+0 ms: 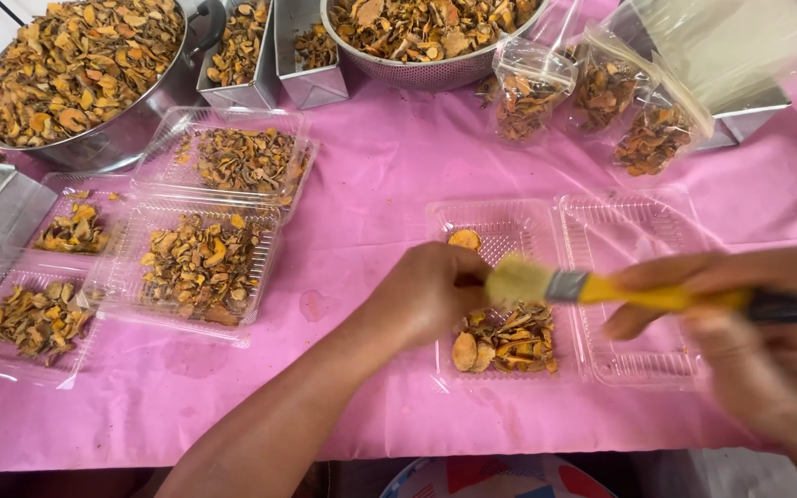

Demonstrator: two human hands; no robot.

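Fingers of our left hand (431,290) curl shut over the open clear clamshell box (509,231), pinching what looks like a dried slice, though we cannot tell for sure. Our right hand (767,350) grips the yellow-handled brush (592,288), its bristles touching the left fingertips. Below both hands a heap of dried orange slices (509,339) lies in the box. Left of our left hand sit filled clamshell boxes (200,263); beyond the right hand stand filled clear bags (601,97).
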